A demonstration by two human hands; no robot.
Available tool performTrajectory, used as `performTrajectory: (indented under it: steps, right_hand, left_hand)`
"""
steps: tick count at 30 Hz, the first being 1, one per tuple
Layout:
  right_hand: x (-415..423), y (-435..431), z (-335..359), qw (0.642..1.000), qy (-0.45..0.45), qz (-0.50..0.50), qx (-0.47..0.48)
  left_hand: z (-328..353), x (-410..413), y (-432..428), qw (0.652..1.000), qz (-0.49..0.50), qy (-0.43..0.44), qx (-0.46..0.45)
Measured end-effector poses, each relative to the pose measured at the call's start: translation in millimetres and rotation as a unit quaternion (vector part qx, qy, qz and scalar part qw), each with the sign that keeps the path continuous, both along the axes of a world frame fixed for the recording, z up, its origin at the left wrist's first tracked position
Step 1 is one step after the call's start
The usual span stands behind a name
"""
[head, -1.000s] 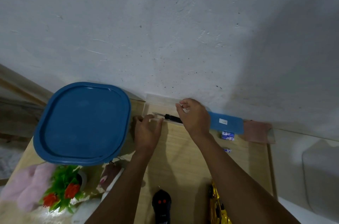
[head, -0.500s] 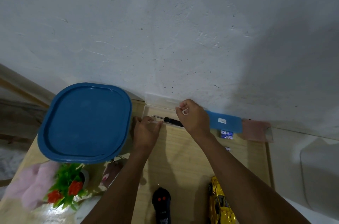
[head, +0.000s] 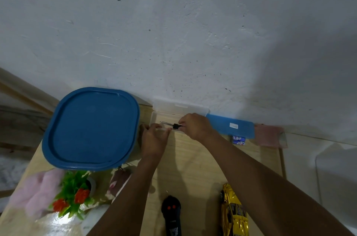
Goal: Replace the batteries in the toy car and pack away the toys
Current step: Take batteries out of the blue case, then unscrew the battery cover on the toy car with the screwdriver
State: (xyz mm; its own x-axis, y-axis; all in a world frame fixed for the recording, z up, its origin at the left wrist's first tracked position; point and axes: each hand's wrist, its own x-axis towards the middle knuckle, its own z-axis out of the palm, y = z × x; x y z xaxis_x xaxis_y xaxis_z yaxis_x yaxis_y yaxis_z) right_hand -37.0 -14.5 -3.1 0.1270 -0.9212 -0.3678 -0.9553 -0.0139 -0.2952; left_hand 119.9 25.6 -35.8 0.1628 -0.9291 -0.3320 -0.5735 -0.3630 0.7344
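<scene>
Right hand (head: 195, 126) pinches the black handle of a small screwdriver (head: 170, 125), metal shaft pointing left, over an open clear plastic case (head: 156, 118) at the far edge of the desk (head: 193, 158), against the wall (head: 173, 33). Case lid stands up against the wall. Left hand (head: 153, 140) sits at the case's near-left rim, fingers curled on the edge, thumb tip close to the screwdriver handle; can't tell if it's actually gripping the rim or just resting on it.

Toy car (head: 232, 214), yellow, sits at the near edge of the desk, right of centre, partly hidden by the right forearm. Black remote control (head: 171, 214) with two red buttons just left of it, also at the near edge. Batteries (head: 239, 140), two blue-white cells side by side, lie near the far-right corner, touching the near edge of a flat blue lid (head: 229, 125).

Large blue-lidded container (head: 90, 129) fills the far-left corner. Potted fake plant (head: 74, 193) with red flowers at the near-left, pink cloth (head: 36, 191) beside it. Pink item (head: 269, 136) at the far-right corner, too blurry to identify.
</scene>
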Motion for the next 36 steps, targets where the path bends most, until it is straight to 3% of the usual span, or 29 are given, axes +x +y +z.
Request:
performTrajectory:
  steps: [6, 9, 11, 14, 16, 20, 22, 26, 31, 36]
  right_hand:
    - [-5.3, 5.9, 9.5, 0.999, 0.025, 0.022, 0.007]
    - [-16.6, 28.3, 27.6, 0.998, -0.047, -0.021, 0.028]
    - [-25.6, 54.2, 43.4, 0.984, -0.136, -0.102, 0.045]
    - [-40.5, 101.5, 55.6, 0.949, -0.235, -0.205, 0.049]
    - [-50.1, 132.0, 57.4, 0.917, -0.298, -0.264, 0.034]
    - [-63.4, 188.2, 59.6, 0.817, -0.413, -0.403, -0.002]
    - [-72.9, 211.4, 55.5, 0.795, -0.413, -0.445, -0.020]
    - [-87.4, 249.8, 53.4, 0.816, -0.342, -0.465, -0.040]
    - [-111.7, 281.8, 43.1, 0.802, -0.326, -0.499, -0.037]
    - [-131.0, 298.5, 31.5, 0.783, -0.336, -0.521, 0.042]
  left_hand:
    - [-8.2, 1.3, -1.6, 1.000, -0.002, -0.022, 0.000]
    - [-3.3, -1.7, -2.0, 0.999, 0.003, -0.042, 0.009]
    - [4.8, -5.6, -1.0, 0.998, 0.005, -0.064, 0.013]
    - [18.0, -11.3, 4.3, 0.997, 0.005, -0.075, 0.032]
    - [24.6, -15.0, 11.7, 0.996, -0.020, -0.091, -0.002]
    - [43.2, -30.2, 36.7, 0.992, -0.103, -0.029, -0.060]
    - [52.2, -43.2, 57.2, 0.983, -0.177, 0.044, -0.021]
    - [53.3, -74.3, 112.6, 0.948, -0.287, 0.103, 0.096]
    - [45.6, -124.0, 165.4, 0.926, -0.329, 0.032, 0.183]
    - [42.4, -156.9, 207.6, 0.923, -0.298, -0.041, 0.239]
